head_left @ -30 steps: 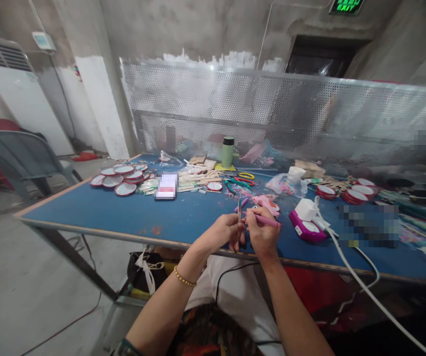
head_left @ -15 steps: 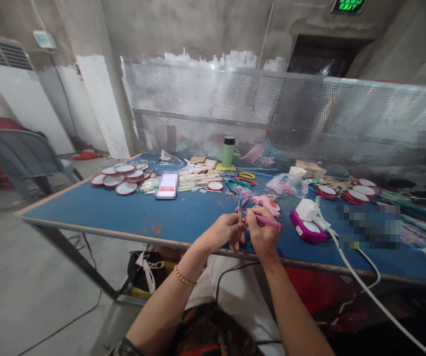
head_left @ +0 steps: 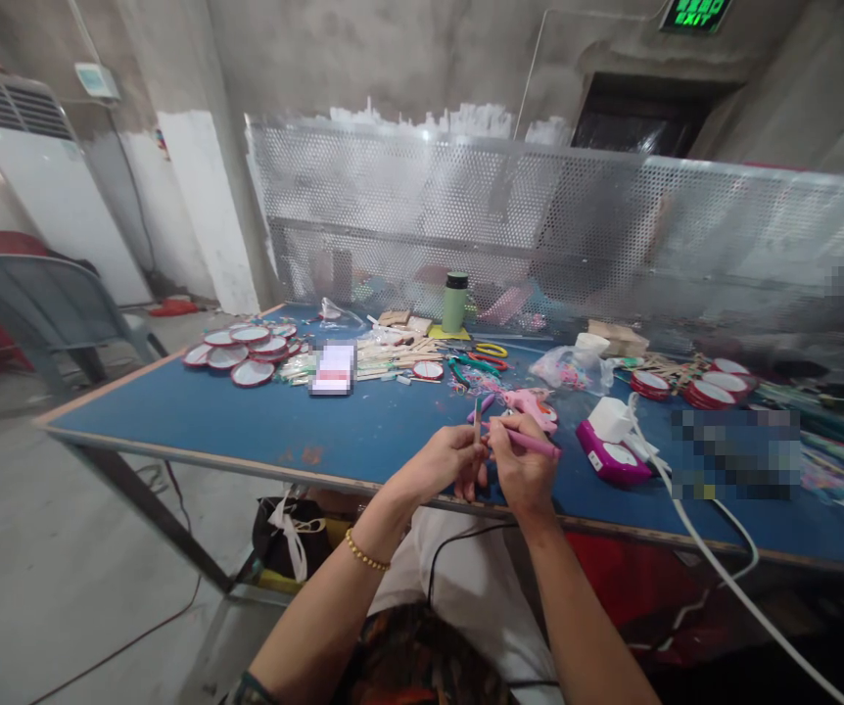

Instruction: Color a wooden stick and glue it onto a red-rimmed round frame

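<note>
My left hand (head_left: 453, 460) is closed around a thin wooden stick (head_left: 477, 423) with a green tip, held upright at the table's front edge. Beside it, my right hand (head_left: 523, 472) grips a pink pen-like tool (head_left: 536, 444), its tip pointing at the stick. Just behind my hands lie a pink glue gun (head_left: 532, 403) and a small purple object (head_left: 482, 406). The exact contact between the tool's tip and the stick is too small to tell.
On the blue table (head_left: 231, 421) are round red-rimmed discs (head_left: 252, 373), a phone (head_left: 332, 369), wooden sticks (head_left: 385, 358), a green bottle (head_left: 455, 304), pliers (head_left: 462, 370) and a purple power strip (head_left: 611, 464) with a white cable. A perforated metal screen (head_left: 422, 196) stands behind.
The view has shifted very slightly. Both hands keep nearly the same pose, with the stick and the pink tool still held.
</note>
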`<state>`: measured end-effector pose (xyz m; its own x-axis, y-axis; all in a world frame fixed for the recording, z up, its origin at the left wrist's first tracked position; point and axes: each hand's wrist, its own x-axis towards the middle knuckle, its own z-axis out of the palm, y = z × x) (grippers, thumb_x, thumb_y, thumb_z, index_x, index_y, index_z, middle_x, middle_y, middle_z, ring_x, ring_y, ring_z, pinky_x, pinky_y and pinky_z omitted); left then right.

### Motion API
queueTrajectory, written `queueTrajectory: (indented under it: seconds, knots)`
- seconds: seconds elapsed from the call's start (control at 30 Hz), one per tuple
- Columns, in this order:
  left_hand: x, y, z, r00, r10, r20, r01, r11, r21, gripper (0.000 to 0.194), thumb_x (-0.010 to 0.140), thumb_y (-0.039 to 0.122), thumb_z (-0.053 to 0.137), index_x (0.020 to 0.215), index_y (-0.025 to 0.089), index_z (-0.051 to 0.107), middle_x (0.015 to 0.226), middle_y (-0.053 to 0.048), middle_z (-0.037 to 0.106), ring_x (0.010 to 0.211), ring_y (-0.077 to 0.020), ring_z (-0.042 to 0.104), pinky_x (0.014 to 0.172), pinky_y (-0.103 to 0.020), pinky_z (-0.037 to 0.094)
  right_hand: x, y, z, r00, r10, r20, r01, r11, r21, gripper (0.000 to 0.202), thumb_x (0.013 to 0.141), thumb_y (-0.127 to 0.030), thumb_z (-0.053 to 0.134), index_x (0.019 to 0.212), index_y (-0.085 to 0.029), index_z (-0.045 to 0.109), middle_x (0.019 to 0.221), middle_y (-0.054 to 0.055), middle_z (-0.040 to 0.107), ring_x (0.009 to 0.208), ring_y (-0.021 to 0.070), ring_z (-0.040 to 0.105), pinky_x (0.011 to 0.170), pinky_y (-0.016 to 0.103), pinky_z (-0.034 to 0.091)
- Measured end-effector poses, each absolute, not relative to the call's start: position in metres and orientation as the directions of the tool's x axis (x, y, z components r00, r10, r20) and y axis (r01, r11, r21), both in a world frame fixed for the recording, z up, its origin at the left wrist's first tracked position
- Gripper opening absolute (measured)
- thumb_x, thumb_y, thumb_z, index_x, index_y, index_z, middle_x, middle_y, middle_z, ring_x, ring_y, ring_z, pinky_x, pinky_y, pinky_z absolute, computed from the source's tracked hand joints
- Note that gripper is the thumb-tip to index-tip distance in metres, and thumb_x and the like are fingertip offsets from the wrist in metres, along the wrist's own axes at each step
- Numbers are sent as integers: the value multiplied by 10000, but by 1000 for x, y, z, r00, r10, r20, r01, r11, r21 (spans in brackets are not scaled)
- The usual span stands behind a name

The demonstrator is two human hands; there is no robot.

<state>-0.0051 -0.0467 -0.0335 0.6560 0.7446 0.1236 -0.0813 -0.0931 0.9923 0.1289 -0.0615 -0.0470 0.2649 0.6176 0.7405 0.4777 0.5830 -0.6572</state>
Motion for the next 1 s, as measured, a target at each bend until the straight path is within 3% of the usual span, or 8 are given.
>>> queueTrajectory:
  seconds: [0.77,1.0]
  knots:
    - [-6,-49,-31,650,750,118,-51,-112,992,317,881,452,514,765,159,480,542,19,562,366,-86,516,361,-178,404,123,-68,-33,217,600,770,533,588,-609,178,858,-292,564,706,-206,599,626,-10,616,573,147,572,570,287,484]
    - [-6,-48,-31,658,745,114,-59,-100,993,368,852,515,545,780,161,477,561,20,572,366,-77,520,358,-164,397,124,-68,-35,232,602,764,527,582,-619,191,862,-298,570,697,-206,598,611,-12,605,568,150,575,565,290,482]
